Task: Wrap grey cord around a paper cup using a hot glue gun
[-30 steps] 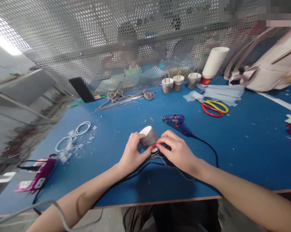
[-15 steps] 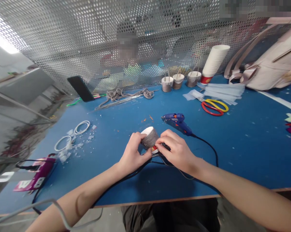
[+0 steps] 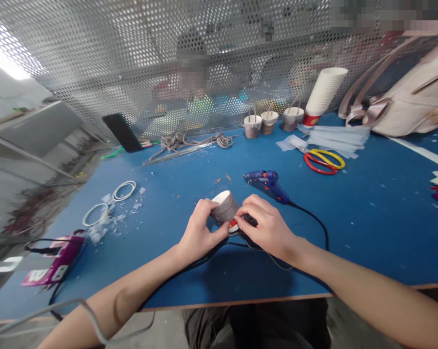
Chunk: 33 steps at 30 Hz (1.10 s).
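Observation:
A paper cup [image 3: 225, 207], tilted with its white mouth up and to the left, is wrapped in grey cord over most of its side. A red printed band shows uncovered near its base. My left hand [image 3: 203, 230] grips the cup, thumb low and fingers at the rim side. At the cup's right side my right hand [image 3: 264, 223] is closed in a pinch on the grey cord where it meets the wrapping; its fingers hide most of that spot. A blue glue gun [image 3: 266, 184] lies just beyond my right hand, its black cable running off to the right.
Three cord-wrapped cups [image 3: 269, 122] stand at the back beside a leaning stack of paper cups [image 3: 326, 94]. Scissors [image 3: 322, 162], glue sticks [image 3: 338, 138], cord bundles [image 3: 175, 143] and a phone [image 3: 122, 133] lie around. White rings [image 3: 123, 191] and a purple power strip [image 3: 57, 261] are at left.
Hardly anything differs. Both hands keep their hold on the cup and cord, and the view has shifted very slightly.

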Tool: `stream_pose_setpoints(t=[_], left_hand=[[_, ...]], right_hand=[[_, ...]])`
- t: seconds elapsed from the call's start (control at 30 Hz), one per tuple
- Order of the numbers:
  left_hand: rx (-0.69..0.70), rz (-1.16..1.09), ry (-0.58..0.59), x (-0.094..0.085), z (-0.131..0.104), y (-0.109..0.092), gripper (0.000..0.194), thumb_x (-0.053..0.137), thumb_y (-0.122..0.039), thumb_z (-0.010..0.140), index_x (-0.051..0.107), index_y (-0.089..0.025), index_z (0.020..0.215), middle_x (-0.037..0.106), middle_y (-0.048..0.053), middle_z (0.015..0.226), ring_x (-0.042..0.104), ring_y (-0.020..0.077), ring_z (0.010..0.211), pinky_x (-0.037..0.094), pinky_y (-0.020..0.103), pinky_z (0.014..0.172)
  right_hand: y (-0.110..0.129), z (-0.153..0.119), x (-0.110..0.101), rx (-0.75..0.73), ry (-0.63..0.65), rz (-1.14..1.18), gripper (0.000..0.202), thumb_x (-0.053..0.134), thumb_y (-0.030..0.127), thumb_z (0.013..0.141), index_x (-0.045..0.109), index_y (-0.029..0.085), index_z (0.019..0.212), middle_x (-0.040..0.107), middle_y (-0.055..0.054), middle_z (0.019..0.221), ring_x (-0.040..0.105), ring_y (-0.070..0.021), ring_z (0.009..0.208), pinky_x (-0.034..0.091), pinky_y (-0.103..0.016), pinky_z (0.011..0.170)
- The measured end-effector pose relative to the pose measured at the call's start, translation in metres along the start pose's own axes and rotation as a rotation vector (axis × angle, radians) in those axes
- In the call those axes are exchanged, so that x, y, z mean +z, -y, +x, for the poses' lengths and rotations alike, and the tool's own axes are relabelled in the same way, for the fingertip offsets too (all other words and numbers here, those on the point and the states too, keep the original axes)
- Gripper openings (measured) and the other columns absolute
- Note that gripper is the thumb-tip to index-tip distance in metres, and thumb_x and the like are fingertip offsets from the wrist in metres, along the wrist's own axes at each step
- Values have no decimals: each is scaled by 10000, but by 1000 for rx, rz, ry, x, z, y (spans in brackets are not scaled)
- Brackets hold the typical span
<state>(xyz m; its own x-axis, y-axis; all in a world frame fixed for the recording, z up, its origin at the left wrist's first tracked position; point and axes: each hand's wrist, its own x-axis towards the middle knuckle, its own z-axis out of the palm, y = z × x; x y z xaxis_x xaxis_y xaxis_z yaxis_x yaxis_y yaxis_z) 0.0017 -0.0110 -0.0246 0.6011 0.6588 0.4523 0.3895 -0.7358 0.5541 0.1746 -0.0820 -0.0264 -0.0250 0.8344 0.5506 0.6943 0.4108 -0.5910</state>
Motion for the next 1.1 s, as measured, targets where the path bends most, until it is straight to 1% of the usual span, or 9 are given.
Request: stream_pose_setpoints(t=[0.23, 0.47, 0.6, 0.8, 0.9, 0.97, 1.03, 1.1], left_hand=[[-8, 1, -13, -1, 1, -2, 156, 588, -205, 734, 448, -201, 804, 482, -14, 736, 466, 133, 678, 394, 261, 610], [-6, 0, -35, -1, 2, -3, 155, 580, -223, 732, 430, -209, 770, 481, -12, 720, 456, 142, 673, 391, 280, 620], [-27, -21, -40, -2, 3, -3, 154, 584, -218, 720, 437, -210, 769, 488, -11, 727, 460, 145, 686, 393, 279, 625], [-27, -26, -101, -5, 4, 0, 157, 579, -192, 724, 433, -212, 779, 466, -15, 717, 444, 145, 683, 387, 276, 618], [-46, -42, -138, -5, 4, 3, 158, 583, -204, 736, 434, -214, 786, 462, -17, 716, 442, 143, 680, 385, 274, 615], [-69, -51, -153, -5, 4, 4, 161, 588, -214, 741, 436, -215, 790, 463, -16, 723, 444, 145, 686, 390, 279, 625], [-83, -55, -166, -5, 3, 6, 159, 591, -218, 747, 439, -215, 795, 461, -13, 736, 445, 146, 694, 395, 284, 638], [-86, -55, -179, -5, 2, 7, 151, 586, -220, 758, 442, -214, 804, 462, -9, 751, 446, 147, 706, 401, 287, 649]], right_hand=[[1, -1, 0, 2, -2, -53, 128, 540, 177, 879, 585, 187, 760, 583, -46, 780, 566, -173, 728, 438, -314, 676], [1, -1, -1, 4, 3, -84, 127, 542, 191, 883, 608, 188, 775, 608, -48, 797, 569, -174, 718, 418, -319, 671], [-1, -1, 0, 15, 0, -96, 121, 544, 191, 880, 622, 192, 788, 614, -51, 811, 578, -176, 738, 424, -320, 684], [0, 1, -4, 36, 12, -66, 128, 536, 207, 894, 623, 183, 803, 623, -56, 824, 594, -173, 745, 456, -325, 701], [3, 2, -8, -24, 38, 24, 123, 516, 219, 903, 625, 187, 857, 646, -69, 875, 615, -176, 786, 491, -324, 721], [4, 2, -10, -108, 55, 58, 128, 506, 234, 906, 626, 189, 905, 664, -81, 924, 628, -181, 821, 510, -326, 734], [5, 1, -11, -205, 46, 35, 137, 511, 240, 901, 628, 184, 946, 680, -94, 959, 640, -193, 851, 523, -336, 742], [5, 0, -11, -278, 11, -5, 145, 522, 238, 891, 634, 180, 963, 694, -102, 973, 651, -204, 854, 529, -350, 735]])
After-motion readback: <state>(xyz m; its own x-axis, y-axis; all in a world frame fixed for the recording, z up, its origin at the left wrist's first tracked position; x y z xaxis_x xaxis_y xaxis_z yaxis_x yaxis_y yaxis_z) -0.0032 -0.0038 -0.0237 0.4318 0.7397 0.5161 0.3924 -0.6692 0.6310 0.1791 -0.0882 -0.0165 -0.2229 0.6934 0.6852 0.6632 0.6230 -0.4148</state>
